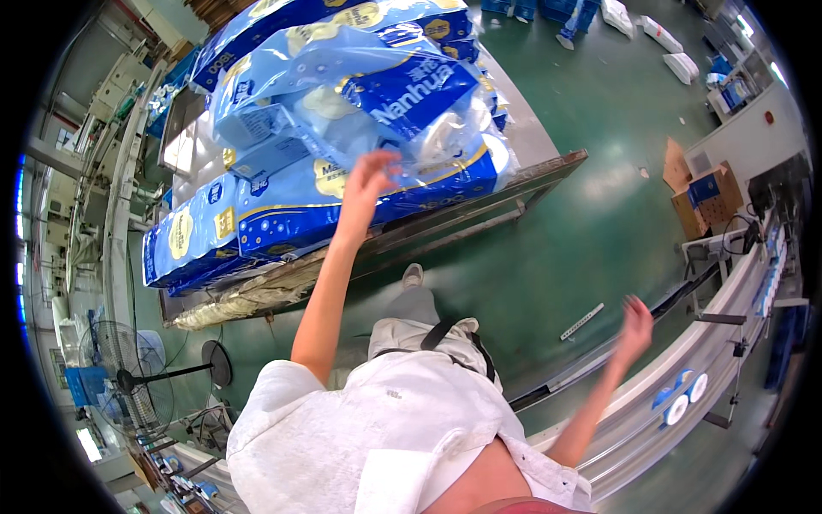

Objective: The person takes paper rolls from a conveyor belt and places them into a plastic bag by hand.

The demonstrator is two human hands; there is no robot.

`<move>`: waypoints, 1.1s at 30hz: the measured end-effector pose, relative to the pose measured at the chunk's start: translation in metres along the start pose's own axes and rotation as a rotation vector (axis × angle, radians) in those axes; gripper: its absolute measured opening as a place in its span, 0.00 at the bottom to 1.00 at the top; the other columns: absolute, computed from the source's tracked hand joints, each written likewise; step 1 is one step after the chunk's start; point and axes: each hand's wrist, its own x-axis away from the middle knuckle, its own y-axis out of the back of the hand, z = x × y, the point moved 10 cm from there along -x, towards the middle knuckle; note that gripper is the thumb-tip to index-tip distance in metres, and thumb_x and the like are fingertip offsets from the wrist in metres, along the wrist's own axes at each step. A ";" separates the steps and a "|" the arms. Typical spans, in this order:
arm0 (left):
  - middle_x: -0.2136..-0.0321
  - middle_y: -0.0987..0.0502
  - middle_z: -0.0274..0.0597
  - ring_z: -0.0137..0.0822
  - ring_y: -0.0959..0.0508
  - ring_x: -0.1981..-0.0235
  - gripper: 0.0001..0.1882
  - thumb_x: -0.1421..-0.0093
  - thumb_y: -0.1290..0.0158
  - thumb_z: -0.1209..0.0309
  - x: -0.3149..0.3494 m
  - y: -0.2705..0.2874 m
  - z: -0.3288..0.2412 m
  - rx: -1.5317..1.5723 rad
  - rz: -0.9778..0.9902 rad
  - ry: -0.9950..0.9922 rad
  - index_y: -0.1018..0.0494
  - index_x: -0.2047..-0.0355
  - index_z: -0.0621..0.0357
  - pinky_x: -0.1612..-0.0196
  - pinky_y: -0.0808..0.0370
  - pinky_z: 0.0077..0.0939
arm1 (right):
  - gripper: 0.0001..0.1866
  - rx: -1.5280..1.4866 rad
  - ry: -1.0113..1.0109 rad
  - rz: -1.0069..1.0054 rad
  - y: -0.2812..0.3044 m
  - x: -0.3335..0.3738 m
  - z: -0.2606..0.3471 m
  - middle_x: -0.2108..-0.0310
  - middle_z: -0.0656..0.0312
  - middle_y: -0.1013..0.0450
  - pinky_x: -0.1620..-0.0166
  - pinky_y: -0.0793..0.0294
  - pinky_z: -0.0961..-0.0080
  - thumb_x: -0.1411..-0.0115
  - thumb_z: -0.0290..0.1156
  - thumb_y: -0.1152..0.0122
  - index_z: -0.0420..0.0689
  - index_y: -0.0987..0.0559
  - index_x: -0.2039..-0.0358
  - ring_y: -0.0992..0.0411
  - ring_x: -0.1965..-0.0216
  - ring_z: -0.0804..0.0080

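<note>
Blue plastic-wrapped multipacks of paper rolls [291, 210] are piled on a metal-framed table [548, 176] ahead of me. White roll ends show through the film on the pile's right side. My left hand [372, 180] is over the front of the pile, its slightly blurred fingers apart and nothing visible in them. Whether the fingertips touch the wrap, I cannot tell. Out to the right, my right hand [632, 330] hangs in the air above the floor, blurred, with fingers stretched and holding nothing. It is nearest to the conveyor rail.
A conveyor [616, 428] runs along my right, carrying a few small blue-and-white rolls [676, 409]. Beyond it stands an open cardboard box [706, 201]. A standing fan [128, 377] is at the lower left. A perforated strip [582, 322] and white bundles [681, 68] lie on the green floor.
</note>
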 end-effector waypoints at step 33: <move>0.40 0.28 0.53 0.51 0.29 0.39 0.26 0.33 0.50 0.67 -0.153 0.116 0.115 -0.773 0.418 -0.649 0.33 0.37 0.62 0.35 0.35 0.45 | 0.35 -0.766 0.965 0.200 -0.242 0.152 0.354 0.39 0.40 0.42 0.39 0.36 0.49 0.61 0.46 0.23 0.55 0.21 0.50 0.41 0.39 0.37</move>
